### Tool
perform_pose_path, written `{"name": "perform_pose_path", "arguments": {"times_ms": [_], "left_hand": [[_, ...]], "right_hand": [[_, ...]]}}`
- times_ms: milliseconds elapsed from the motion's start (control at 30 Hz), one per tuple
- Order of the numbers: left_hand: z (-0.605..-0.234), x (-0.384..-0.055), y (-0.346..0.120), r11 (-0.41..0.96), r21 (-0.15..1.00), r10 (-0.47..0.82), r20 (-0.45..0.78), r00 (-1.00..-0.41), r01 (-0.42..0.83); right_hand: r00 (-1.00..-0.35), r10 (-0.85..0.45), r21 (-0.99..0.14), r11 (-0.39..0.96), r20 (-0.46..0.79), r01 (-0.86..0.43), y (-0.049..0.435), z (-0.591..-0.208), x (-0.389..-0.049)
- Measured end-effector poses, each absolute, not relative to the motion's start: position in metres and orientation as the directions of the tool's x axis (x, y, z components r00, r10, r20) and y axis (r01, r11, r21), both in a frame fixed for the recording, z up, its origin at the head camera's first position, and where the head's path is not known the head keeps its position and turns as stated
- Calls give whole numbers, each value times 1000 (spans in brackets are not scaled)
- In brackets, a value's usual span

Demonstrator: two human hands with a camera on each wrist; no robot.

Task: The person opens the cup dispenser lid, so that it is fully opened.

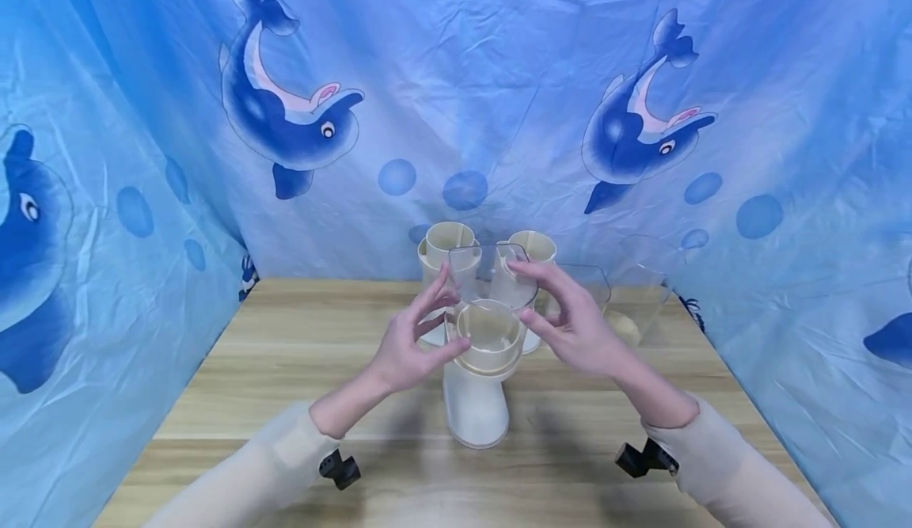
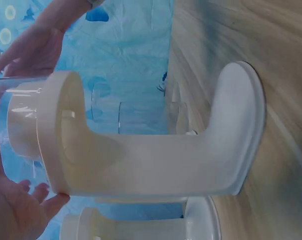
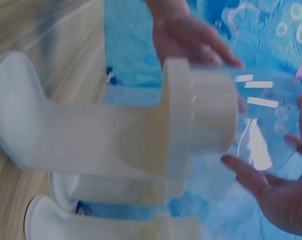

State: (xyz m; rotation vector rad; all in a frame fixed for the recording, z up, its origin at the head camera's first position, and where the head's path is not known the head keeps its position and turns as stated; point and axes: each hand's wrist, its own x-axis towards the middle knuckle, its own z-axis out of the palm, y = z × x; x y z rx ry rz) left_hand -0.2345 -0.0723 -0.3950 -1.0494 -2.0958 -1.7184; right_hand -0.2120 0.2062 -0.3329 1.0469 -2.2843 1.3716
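Note:
A clear plastic container point(image 1: 499, 282) sits at the top of a cream-white stand point(image 1: 476, 413), around the stand's round neck point(image 3: 213, 110). My left hand point(image 1: 409, 346) holds the container's left side, thumb near the front rim and fingers behind. On the other side, my right hand point(image 1: 580, 330) grips it between thumb and fingers. In the left wrist view, fingertips of the left hand point(image 2: 16, 212) touch the edge of the stand's collar point(image 2: 61, 135). The right wrist view has the right hand point(image 3: 285, 200) around the clear wall. The stand's curved foot point(image 2: 238, 125) rests on the table.
Two similar cream stands, one back left point(image 1: 450, 239) and one back right point(image 1: 534, 245), stand behind the container. To their right are another clear container point(image 1: 587, 275) and a clear, cup-like piece point(image 1: 648, 271) beside a beige round part point(image 1: 623, 328). A blue dolphin curtain point(image 1: 456, 100) surrounds the wooden table point(image 1: 285, 338).

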Motion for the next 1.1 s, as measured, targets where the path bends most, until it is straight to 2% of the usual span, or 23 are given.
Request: {"name": "perform_pose_path", "arguments": {"times_ms": [133,200,500,667,867,1100], "left_hand": [[-401,-233,-77,86,725,389,607,-693,683],[-403,-234,-80,88,723,404,603,-688,686],[-402,-245,-85,36,760,464,563,-684,649],[-403,-242,-79,53,767,457,551,-698,639],[-405,-237,-77,120,775,402,534,-744,621],[-405,-234,-75,129,765,341,564,-752,631]], "right_hand": [[-638,-530,-639,217,558,-738,217,-332,-219],[-633,-548,-636,221,546,-739,219,-328,-217],[-707,-419,-632,326,570,-703,208,-319,-199],[-736,-381,-621,396,559,-676,206,-320,-200],[-734,-367,-642,358,571,-678,207,-323,-200],[-767,-309,-685,345,562,-641,204,-323,-195]]}}
